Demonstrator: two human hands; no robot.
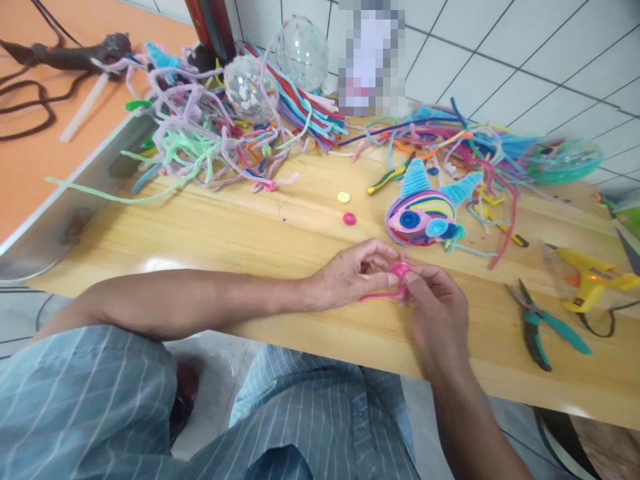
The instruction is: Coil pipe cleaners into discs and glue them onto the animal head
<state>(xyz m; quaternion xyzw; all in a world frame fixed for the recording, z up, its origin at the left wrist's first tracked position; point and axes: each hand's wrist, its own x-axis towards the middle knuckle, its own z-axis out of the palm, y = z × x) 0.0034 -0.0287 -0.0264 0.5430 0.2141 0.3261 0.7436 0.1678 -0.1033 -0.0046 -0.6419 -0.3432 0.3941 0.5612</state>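
Note:
Low over the wooden table, my left hand (pixel 357 273) and my right hand (pixel 437 293) meet with their fingers pinched on a pink pipe cleaner (pixel 400 269). Part of it is wound into a small coil between the fingertips, while a loose tail runs left under my left hand. Just beyond sits a pipe-cleaner animal face (pixel 423 213) with blue ears, striped curves and round coiled eyes. Left of that face lie a small pink coil (pixel 349 218) and a small yellow coil (pixel 344 197).
Teal-handled pliers (pixel 540 327) lie at right beside a yellow glue gun (pixel 590 277). Yellow-handled pliers (pixel 393 177) rest behind the face. Tangled pipe cleaners (pixel 193 140) and clear balls (pixel 303 53) fill the back left. A black glue gun (pixel 85 57) lies on the orange surface.

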